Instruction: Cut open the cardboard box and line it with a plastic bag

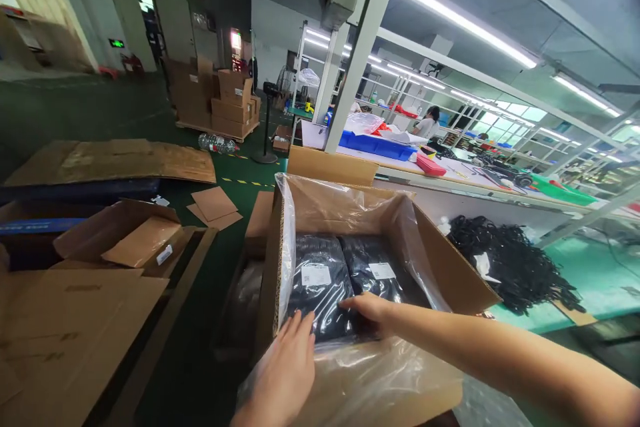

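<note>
An open cardboard box (450, 253) lined with a clear plastic liner (350, 197) stands before me. Inside, two clear bags packed with ribbed black goods lie side by side, the left bag (320, 300) and the right bag (373, 257), each with a white label. My left hand (290, 360) rests at the near left side of the left bag, fingers stretched out. Reaching in from the right, my right hand (373, 310) grips the left bag near its right edge; its lower fingers are partly hidden and blurred.
A pile of black straps or cords (505, 260) lies on a green surface to the right. Behind the box runs a workbench with a blue tray (375, 145). Flattened cardboard (65, 340) and open cartons lie left. A fan (267, 120) and stacked boxes (233, 107) stand farther back.
</note>
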Action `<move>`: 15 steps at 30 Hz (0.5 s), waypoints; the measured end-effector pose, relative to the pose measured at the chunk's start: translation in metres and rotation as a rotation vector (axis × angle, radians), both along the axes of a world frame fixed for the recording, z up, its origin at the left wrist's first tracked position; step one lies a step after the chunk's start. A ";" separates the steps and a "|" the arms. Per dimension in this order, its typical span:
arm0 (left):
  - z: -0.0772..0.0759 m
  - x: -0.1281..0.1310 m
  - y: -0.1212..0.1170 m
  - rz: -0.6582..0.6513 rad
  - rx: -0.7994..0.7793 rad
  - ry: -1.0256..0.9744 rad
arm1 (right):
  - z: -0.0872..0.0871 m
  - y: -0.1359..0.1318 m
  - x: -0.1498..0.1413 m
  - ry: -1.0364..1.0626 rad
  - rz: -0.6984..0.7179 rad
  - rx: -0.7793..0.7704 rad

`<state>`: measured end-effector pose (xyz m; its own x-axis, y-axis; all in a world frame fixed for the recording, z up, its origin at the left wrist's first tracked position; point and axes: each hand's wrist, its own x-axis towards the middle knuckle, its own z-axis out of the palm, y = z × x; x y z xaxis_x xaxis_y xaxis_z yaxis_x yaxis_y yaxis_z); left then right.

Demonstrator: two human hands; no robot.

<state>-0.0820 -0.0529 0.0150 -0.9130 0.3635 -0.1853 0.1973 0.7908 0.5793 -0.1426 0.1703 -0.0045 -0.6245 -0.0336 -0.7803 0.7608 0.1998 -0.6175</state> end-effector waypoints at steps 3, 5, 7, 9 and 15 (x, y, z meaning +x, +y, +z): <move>-0.009 0.002 -0.001 0.014 0.064 0.027 | 0.014 -0.011 0.000 -0.131 -0.060 -0.091; -0.015 0.003 -0.002 0.026 0.123 0.045 | 0.018 -0.020 0.004 -0.190 -0.094 -0.161; -0.017 0.003 -0.002 0.053 0.197 0.069 | 0.018 -0.031 0.009 -0.199 -0.144 -0.226; -0.017 0.004 -0.003 0.082 0.289 0.106 | 0.016 -0.039 0.012 -0.170 -0.204 -0.280; -0.014 0.016 -0.010 0.319 0.754 0.183 | 0.039 -0.026 0.005 -0.099 -0.310 -0.374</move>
<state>-0.0661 -0.0624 0.0011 -0.9850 0.0498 0.1652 0.1723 0.2381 0.9558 -0.1374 0.1440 0.0344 -0.5732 -0.1469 -0.8061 0.8078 -0.2661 -0.5260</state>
